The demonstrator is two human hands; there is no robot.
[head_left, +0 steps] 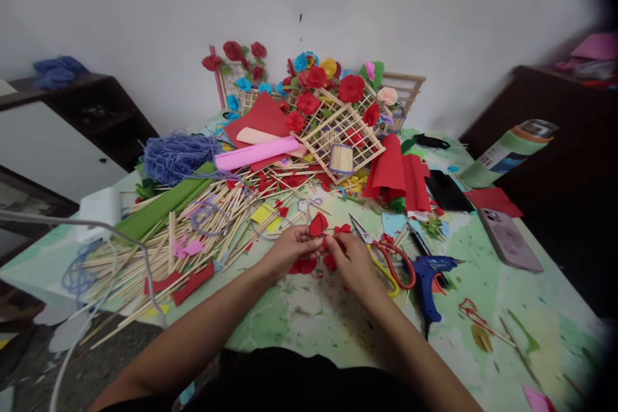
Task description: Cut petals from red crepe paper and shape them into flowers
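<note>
My left hand [295, 248] pinches a red paper petal piece [318, 224] whose rounded top stands above the fingertips. Close against it, my right hand [353, 262] has its thumb and fingers pressed together at the base of the same red paper. Its exact grip is partly hidden by the fingers. More red paper petals [304, 266] lie on the table just below and around the hands. Right beside my right hand are scissors [393, 261] with red and yellow handles. A blue hot glue gun [429, 283] lies further right.
Thin wooden sticks [188, 238] spread over the left side, with blue yarn [178, 156] behind. Bamboo lattices [347, 135] with paper flowers [351, 89] stand at the back. A phone [509, 239] and a bottle [512, 151] are on the right. A white cable [116, 228] crosses the left.
</note>
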